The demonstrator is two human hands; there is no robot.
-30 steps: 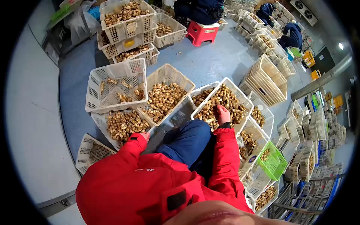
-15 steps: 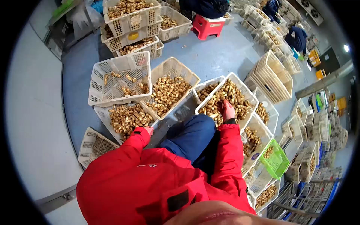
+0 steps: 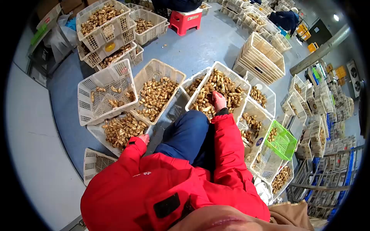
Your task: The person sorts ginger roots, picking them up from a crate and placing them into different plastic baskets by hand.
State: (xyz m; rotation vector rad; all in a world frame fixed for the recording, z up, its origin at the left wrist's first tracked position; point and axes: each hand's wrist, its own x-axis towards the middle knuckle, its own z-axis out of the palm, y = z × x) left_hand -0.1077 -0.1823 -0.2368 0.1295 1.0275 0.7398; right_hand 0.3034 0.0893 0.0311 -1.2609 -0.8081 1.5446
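Observation:
My right hand (image 3: 219, 101) reaches down into a white plastic crate (image 3: 189, 104) heaped with brown and cream mushrooms (image 3: 227, 85). Its fingers are curled onto a mushroom at the near side of the heap. By the right-hand edge of another crate at the lower left, my left hand (image 3: 145, 139) rests beside a pile of stubby mushrooms (image 3: 122, 131); its fingertips are mostly hidden. Between the two hands, just beyond my knee, a tan crate (image 3: 181, 77) holds more mushrooms.
A tilted white crate (image 3: 83, 100) with a few mushrooms sits on the lower left crate. Stacked full crates (image 3: 111, 32) and a red stool (image 3: 185, 23) stand farther off. To the right are nested crates (image 3: 258, 57), a green basket (image 3: 283, 144) and more filled crates.
The view has turned, so the crates appear shifted left and up. My right hand has moved a little toward the left within its crate. The left hand stays by its crate.

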